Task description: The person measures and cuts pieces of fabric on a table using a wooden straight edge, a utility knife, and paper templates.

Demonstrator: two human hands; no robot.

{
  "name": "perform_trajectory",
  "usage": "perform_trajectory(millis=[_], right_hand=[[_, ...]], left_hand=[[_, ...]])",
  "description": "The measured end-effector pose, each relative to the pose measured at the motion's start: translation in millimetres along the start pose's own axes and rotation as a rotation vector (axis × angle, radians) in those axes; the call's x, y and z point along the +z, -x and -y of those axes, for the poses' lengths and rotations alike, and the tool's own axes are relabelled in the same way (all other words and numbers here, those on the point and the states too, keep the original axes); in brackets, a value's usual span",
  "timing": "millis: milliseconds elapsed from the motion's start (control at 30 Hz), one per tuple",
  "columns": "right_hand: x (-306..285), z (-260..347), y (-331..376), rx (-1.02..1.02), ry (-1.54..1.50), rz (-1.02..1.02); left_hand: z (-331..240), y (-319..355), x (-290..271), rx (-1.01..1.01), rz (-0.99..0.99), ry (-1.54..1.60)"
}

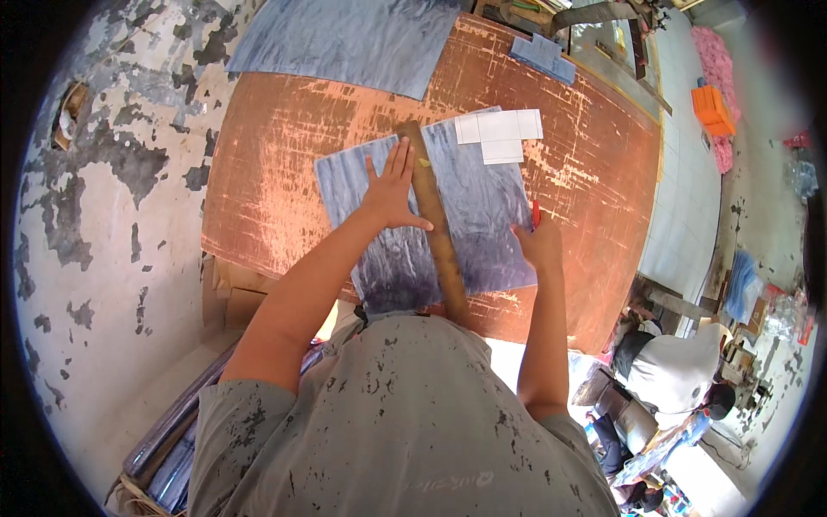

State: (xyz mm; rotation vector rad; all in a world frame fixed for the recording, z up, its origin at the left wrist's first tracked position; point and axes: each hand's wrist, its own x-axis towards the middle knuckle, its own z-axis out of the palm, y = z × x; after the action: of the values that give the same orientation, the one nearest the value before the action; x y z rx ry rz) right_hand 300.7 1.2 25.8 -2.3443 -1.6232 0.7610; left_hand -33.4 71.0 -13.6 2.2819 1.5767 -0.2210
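A blue-grey marbled sheet (482, 207) lies at a slant on the worn reddish-brown table (594, 215). A long brownish strip like a wooden straightedge (438, 233) crosses it, its near end close to my body. My left hand (392, 189) rests flat with fingers spread on the sheet, along the strip's left side; the thumb reaches onto the strip. At the sheet's right edge, my right hand (541, 246) is closed round a small red tool (536, 213), mostly hidden by the fingers. A white T-shaped paper template (500, 133) covers the sheet's far right corner.
A larger marbled sheet (345, 43) lies at the table's far left. Small blue cut pieces (543, 59) sit near the far right edge. Peeling wall (103, 215) stands to the left. Rolls (172, 457) lean at lower left. Another person (676, 366) is at lower right.
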Motion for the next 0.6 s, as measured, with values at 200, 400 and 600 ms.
perform_trajectory(millis=[200,400,600], right_hand=[[-44,70,50,0.011,0.088,0.038],[-47,67,50,-0.044,0.079,0.059],[-6,-19,-15,-0.099,0.053,0.090]], left_hand=[[1,-1,2,0.000,-0.014,0.021],[3,4,2,-0.016,-0.007,0.003],[5,1,7,0.055,-0.024,0.005]])
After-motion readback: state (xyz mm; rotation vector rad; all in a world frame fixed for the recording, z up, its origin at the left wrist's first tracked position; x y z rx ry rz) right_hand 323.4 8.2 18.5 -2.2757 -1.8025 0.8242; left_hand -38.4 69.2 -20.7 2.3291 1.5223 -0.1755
